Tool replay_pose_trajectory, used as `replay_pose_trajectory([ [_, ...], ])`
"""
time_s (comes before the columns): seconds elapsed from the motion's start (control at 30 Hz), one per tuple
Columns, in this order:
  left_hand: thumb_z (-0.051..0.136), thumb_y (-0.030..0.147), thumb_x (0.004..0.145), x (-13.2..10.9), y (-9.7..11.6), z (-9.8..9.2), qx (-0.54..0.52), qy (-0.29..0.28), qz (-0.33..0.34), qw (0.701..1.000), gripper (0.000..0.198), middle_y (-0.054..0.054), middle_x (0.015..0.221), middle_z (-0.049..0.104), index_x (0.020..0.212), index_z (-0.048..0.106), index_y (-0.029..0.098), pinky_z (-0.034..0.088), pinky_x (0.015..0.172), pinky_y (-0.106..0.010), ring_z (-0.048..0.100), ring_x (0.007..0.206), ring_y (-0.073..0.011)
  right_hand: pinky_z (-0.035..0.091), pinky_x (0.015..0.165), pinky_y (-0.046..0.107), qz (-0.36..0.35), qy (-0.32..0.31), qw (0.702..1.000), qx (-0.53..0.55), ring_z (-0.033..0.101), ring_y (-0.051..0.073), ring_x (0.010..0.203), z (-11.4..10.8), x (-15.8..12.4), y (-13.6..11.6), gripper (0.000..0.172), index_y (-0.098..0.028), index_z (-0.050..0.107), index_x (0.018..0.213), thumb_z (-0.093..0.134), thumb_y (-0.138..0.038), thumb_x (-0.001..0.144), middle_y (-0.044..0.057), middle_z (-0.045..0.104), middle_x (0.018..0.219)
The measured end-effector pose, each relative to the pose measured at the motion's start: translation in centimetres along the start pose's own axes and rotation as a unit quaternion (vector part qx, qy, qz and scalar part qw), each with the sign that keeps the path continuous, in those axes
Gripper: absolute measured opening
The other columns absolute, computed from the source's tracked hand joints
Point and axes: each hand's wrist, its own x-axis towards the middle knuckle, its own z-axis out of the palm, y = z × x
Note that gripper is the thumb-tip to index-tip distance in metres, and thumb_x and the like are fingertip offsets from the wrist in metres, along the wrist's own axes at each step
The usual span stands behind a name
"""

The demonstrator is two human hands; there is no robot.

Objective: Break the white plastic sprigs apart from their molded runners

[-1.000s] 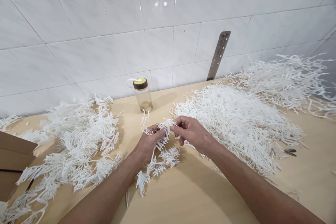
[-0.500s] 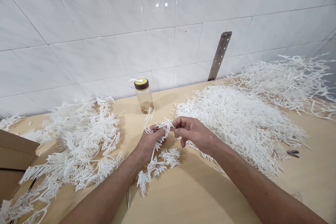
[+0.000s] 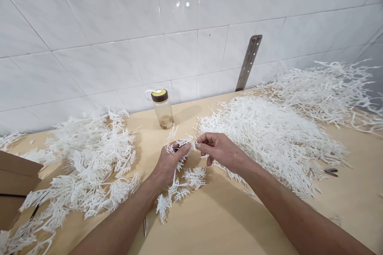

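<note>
My left hand (image 3: 169,161) is closed around a white branching plastic sprig (image 3: 181,187), thumb pressed near its upper end. Feathery tufts of the sprig hang below the hand over the table, and thin strands stick up above the fingers. Close on its right, my right hand (image 3: 220,149) pinches a small white tip at the sprig's upper end between thumb and forefinger. The fingertips of both hands are only a small gap apart. A large heap of loose white sprig pieces (image 3: 263,139) lies just beyond and right of my right hand.
Branched white sprigs (image 3: 92,159) pile up on the left, beside a cardboard box (image 3: 18,183). Longer white stems (image 3: 326,91) lie at the back right. A bottle with a yellow-topped lid (image 3: 163,111) stands near the tiled wall. A small dark tool (image 3: 331,172) rests at right.
My right thumb and forefinger have closed on the sprig's tip, and the left thumb has slid slightly up and right. The whole view has shifted a little.
</note>
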Motion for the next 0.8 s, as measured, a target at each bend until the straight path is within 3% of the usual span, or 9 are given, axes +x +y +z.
replay_pose_trajectory([
  [0.2, 0.082, 0.044, 0.064, 0.20, -0.28, -0.31, -0.040, 0.001, -0.062, 0.997, 0.036, 0.002, 0.054, 0.053, 0.066, 0.062, 0.015, 0.036, 0.049, -0.024, 0.047, 0.048, -0.0100, 0.050, 0.046, 0.021, -0.016, 0.037, 0.997, -0.065, 0.057, 0.008, 0.051, 0.23, -0.30, -0.65, 0.013, -0.018, 0.063, 0.087, 0.057, -0.029, 0.085, -0.001, 0.059, 0.073],
  [0.37, 0.083, 0.040, 0.064, 0.50, -0.74, -0.72, -0.038, -0.027, -0.072, 0.996, 0.035, 0.003, 0.052, 0.051, 0.064, 0.059, 0.015, 0.035, 0.045, -0.022, 0.047, 0.047, -0.0097, 0.051, 0.045, 0.021, -0.057, 0.089, 0.984, -0.140, 0.058, 0.010, 0.055, 0.59, -0.26, -0.26, 0.011, -0.018, 0.063, 0.087, 0.054, -0.022, 0.082, 0.000, 0.061, 0.076],
  [0.57, 0.084, 0.040, 0.060, 0.42, -0.57, -0.47, -0.043, -0.006, -0.090, 0.995, 0.036, 0.002, 0.049, 0.052, 0.063, 0.058, 0.015, 0.036, 0.044, -0.022, 0.047, 0.045, -0.0101, 0.049, 0.045, 0.022, -0.077, 0.075, 0.978, -0.177, 0.055, 0.009, 0.051, 0.52, -0.12, 0.10, 0.017, -0.018, 0.063, 0.096, 0.052, -0.021, 0.084, 0.000, 0.063, 0.076],
  [0.7, 0.086, 0.036, 0.054, 0.21, -0.21, -0.11, -0.061, -0.006, -0.097, 0.993, 0.035, 0.001, 0.053, 0.056, 0.066, 0.061, 0.014, 0.040, 0.046, -0.023, 0.051, 0.047, -0.0113, 0.046, 0.047, 0.021, -0.103, 0.091, 0.965, -0.224, 0.054, 0.009, 0.050, 0.23, -0.02, 0.14, 0.016, -0.018, 0.066, 0.089, 0.051, -0.020, 0.085, -0.001, 0.063, 0.069],
  [0.8, 0.085, 0.036, 0.056, 0.29, -0.32, -0.09, -0.040, -0.021, -0.098, 0.994, 0.034, 0.001, 0.054, 0.057, 0.069, 0.063, 0.014, 0.041, 0.047, -0.024, 0.051, 0.048, -0.0119, 0.045, 0.046, 0.020, -0.092, 0.085, 0.972, -0.200, 0.056, 0.008, 0.050, -0.14, -0.10, -0.11, 0.013, -0.018, 0.065, 0.086, 0.053, -0.020, 0.084, -0.002, 0.062, 0.070],
])
